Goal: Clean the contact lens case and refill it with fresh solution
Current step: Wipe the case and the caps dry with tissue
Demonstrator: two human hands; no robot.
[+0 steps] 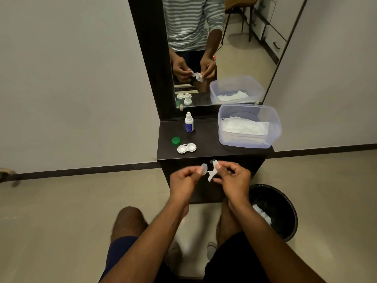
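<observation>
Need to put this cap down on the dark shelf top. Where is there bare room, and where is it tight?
Bare dark top lies between the lens case and the plastic tub, running from the front edge back toward the mirror. The left side is crowded: solution bottle, green cap and lens case sit close together. The tub fills the right end.

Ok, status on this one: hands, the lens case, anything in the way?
Left hand pinches a white cap; right hand wipes with a tissue. Lens case open on the dresser top, green cap beside it. Nothing in the way.
</observation>
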